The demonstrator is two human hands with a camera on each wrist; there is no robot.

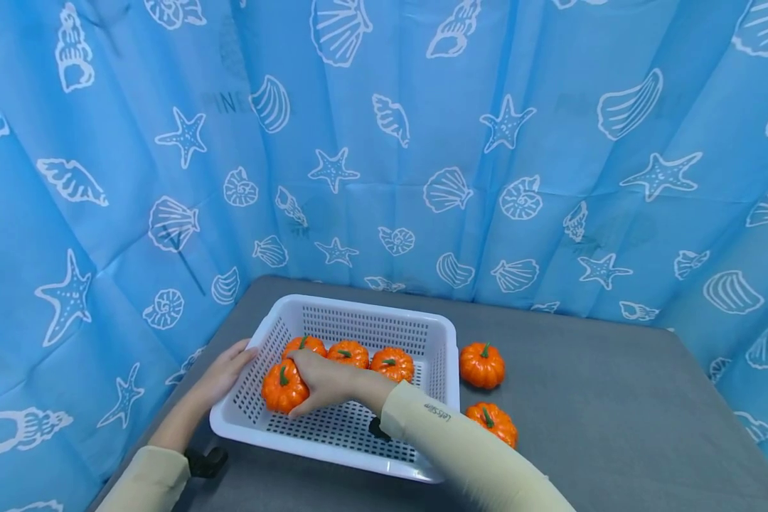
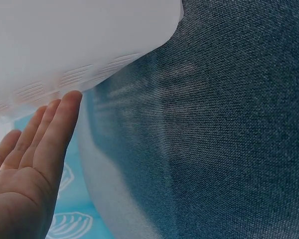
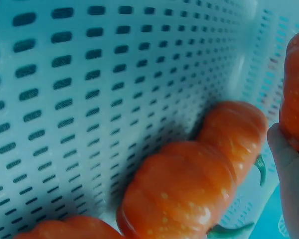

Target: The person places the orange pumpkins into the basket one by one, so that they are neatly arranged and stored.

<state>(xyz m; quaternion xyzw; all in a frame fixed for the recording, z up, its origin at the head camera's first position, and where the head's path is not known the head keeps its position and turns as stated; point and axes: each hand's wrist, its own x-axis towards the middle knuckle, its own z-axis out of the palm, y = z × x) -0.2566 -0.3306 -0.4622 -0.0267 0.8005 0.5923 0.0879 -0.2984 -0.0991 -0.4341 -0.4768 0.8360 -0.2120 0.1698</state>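
A white perforated plastic basket [image 1: 333, 454] stands on the grey table. Inside it, my right hand [image 1: 325, 384] grips a small orange pumpkin [image 1: 278, 391] with a green stem near the left wall. In the right wrist view this pumpkin [image 3: 296, 94] shows at the right edge, raised off the basket's bottom. Three more pumpkins sit in a row along the far wall, the middle pumpkin [image 1: 348, 352] between the other two. My left hand [image 1: 225, 371] is at the basket's left end; in the left wrist view its straight fingers [image 2: 65, 122] touch the outer wall.
Two more orange pumpkins lie on the table right of the basket: a farther pumpkin [image 1: 482, 367] and a nearer pumpkin [image 1: 500, 425], partly behind my right sleeve [image 1: 467, 448]. A blue curtain [image 1: 397, 213] with white shells and starfish hangs behind and at the sides.
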